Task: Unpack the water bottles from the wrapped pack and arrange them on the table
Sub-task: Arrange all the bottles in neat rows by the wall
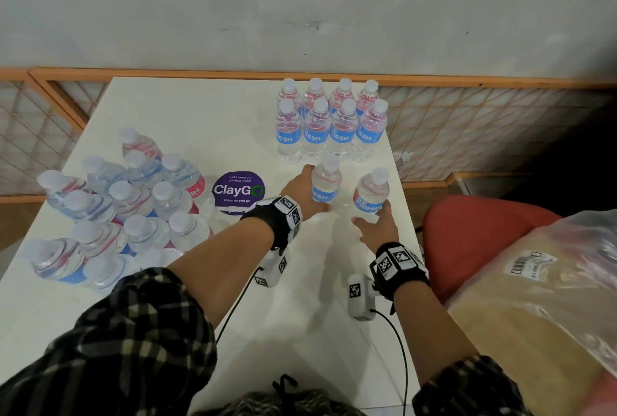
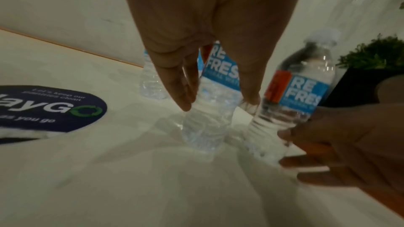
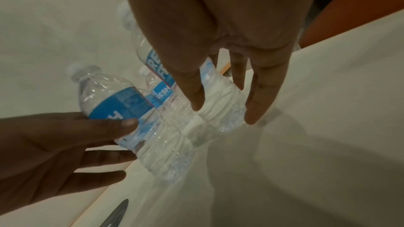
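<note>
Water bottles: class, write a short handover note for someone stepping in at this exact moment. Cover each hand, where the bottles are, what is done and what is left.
Left hand: grip around one upright bottle, just in front of the arranged block.
Right hand: grip low on a second bottle, tilted, near the table's right edge.
Done: eight bottles stand in two rows of four at the far right.
Left: set these two down as a third row, then move the remaining bottles, still clustered at the left; whether wrap still binds them is unclear.
</note>
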